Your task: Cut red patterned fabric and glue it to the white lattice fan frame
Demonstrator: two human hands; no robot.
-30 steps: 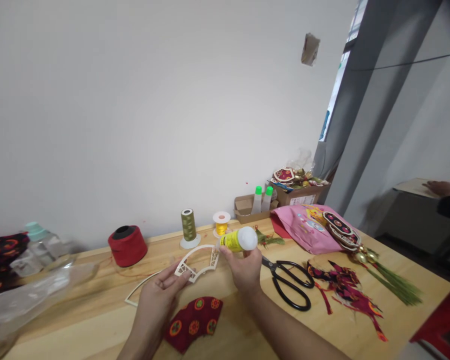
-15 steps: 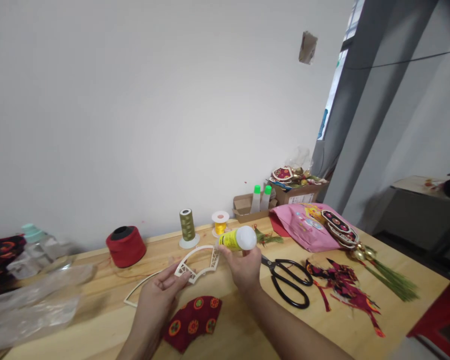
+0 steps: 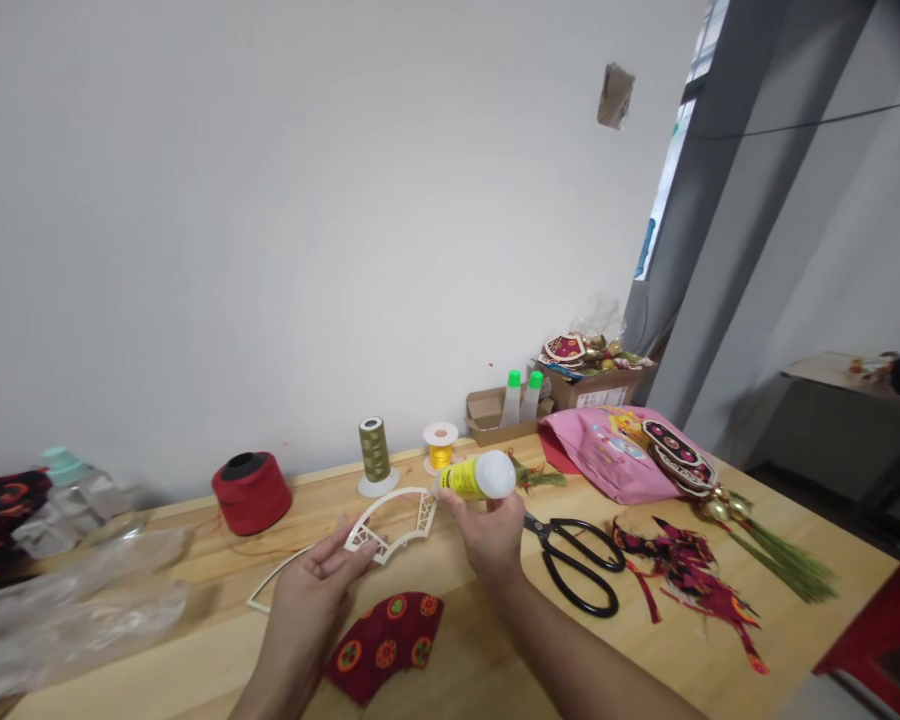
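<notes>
Pinched in my left hand [image 3: 319,580] is the lower left corner of a cream fan-shaped openwork frame [image 3: 397,498]. My right hand [image 3: 493,530] is wrapped round a yellow and white glue bottle [image 3: 476,477], tilted so that its tip is at the frame's upper right corner. Whether the tip touches the frame cannot be made out. A fan-shaped piece of dark red patterned fabric [image 3: 387,645] lies on the wooden table just below the frame. Another pale curved frame [image 3: 264,590] lies partly hidden behind my left hand.
Black-handled scissors [image 3: 581,565] lie right of my right hand, with fabric scraps [image 3: 682,565] beyond. Behind are a red thread cone [image 3: 252,494], a green spool [image 3: 375,450], a yellow spool [image 3: 441,447], a small box [image 3: 487,420] and a pink bag [image 3: 600,455]. Plastic bags [image 3: 82,600] lie left.
My left hand and the cream frame have shifted very slightly to the left. The glue bottle has moved a little to the right. A plastic bag at the left has shifted.
</notes>
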